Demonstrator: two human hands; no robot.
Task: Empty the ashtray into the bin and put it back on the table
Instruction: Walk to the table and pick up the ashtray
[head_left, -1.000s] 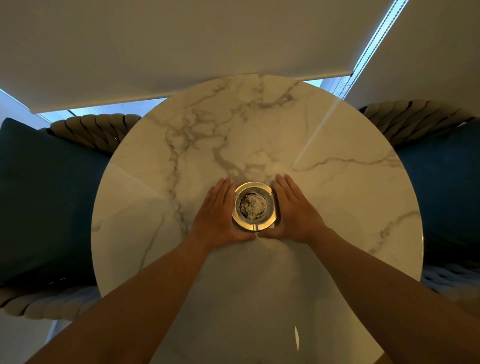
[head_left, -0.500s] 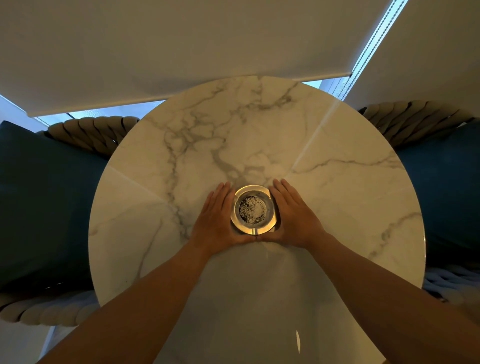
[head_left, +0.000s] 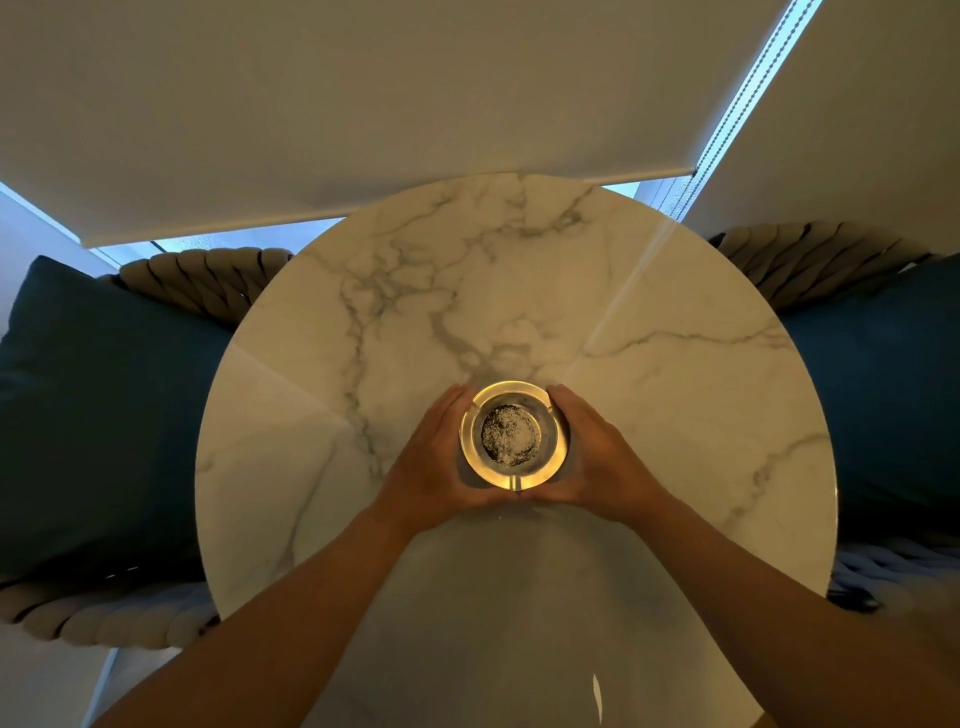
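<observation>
A round glass ashtray (head_left: 511, 437) with grey ash in its bowl is in the middle of the round white marble table (head_left: 675, 395). My left hand (head_left: 435, 462) cups its left side and my right hand (head_left: 597, 457) cups its right side, fingers curled around the rim, thumbs meeting at the near edge. The ashtray looks raised a little off the tabletop. No bin is in view.
Woven rope chairs with dark blue cushions stand on the left (head_left: 93, 415) and right (head_left: 878, 395) of the table. A white roller blind (head_left: 363, 104) hangs behind the table's far edge, with a bead chain (head_left: 748, 88) at the right.
Both hands went from lying flat beside the ashtray to curling around it. The ashtray now looks larger and brighter, as if lifted slightly toward me.
</observation>
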